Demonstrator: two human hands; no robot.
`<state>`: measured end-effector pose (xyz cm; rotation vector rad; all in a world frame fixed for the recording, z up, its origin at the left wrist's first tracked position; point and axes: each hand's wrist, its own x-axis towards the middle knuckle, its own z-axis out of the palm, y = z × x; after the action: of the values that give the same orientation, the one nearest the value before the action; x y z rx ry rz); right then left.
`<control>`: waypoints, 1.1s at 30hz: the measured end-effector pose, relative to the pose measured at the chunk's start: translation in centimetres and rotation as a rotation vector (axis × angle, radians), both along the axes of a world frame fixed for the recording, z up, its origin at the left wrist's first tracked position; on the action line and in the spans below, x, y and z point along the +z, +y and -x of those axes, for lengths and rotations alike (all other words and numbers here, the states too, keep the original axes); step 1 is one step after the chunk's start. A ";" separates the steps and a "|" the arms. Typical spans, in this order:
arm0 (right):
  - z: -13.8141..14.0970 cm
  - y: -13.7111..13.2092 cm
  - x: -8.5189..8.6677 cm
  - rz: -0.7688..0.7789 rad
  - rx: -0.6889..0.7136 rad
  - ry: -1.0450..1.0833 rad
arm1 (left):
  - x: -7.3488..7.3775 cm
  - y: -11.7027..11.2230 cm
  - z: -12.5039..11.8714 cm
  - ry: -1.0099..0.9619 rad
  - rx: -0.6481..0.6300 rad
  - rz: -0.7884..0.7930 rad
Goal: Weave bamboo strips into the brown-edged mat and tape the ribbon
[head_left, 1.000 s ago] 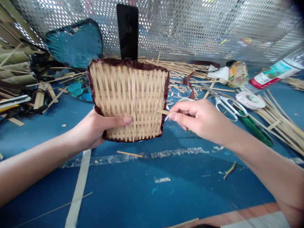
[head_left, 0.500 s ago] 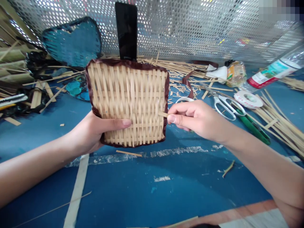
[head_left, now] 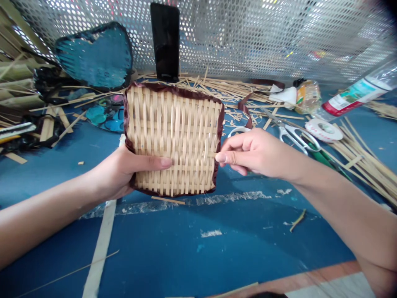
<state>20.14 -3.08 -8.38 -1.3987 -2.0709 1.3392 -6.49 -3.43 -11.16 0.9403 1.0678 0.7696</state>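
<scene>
A square woven bamboo mat (head_left: 172, 138) with a dark brown cloth border is held above the blue table. My left hand (head_left: 124, 169) grips its lower left corner, thumb lying across the front. My right hand (head_left: 251, 151) pinches the end of a thin bamboo strip at the mat's right edge; only a tiny tip of the strip shows between thumb and forefinger, the rest lies inside the weave.
Loose bamboo strips (head_left: 235, 93) litter the back of the blue table (head_left: 198, 244). Scissors (head_left: 294, 136), a tape roll (head_left: 324, 130) and a bottle (head_left: 356, 95) lie at the right. A black phone (head_left: 165, 41) leans on the perforated metal wall. A teal heart-shaped weave (head_left: 96, 56) stands at back left.
The strip end that stuck out at the mat's right edge has gone further into the weave as my right hand moved left. The mat has tilted and dropped a little.
</scene>
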 end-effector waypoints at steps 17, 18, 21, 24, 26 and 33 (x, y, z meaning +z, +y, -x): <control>0.6 -0.4 -0.2 -0.064 -0.012 -0.068 | 0.0 -1.1 -0.8 0.036 0.032 -0.042; 0.8 -0.8 -0.2 -0.139 -0.043 -0.129 | -0.1 -1.1 -0.8 0.046 0.037 -0.051; 1.9 -2.2 0.1 -0.450 -0.155 -0.310 | -0.3 -1.5 -0.8 0.071 0.042 -0.104; 2.5 -2.8 0.2 -0.554 -0.189 -0.332 | -0.2 -2.0 -0.9 0.112 0.059 -0.172; 2.1 -2.2 0.0 -0.410 -0.153 -0.247 | 0.0 -2.1 -1.0 0.118 0.078 -0.168; 0.0 0.5 -0.5 0.065 0.056 0.128 | 0.4 -1.6 -0.8 0.042 0.024 -0.053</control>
<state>20.14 -2.54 -8.91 -1.2535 -2.0137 1.4900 -5.74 -5.05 -10.79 0.9937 1.1013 0.8040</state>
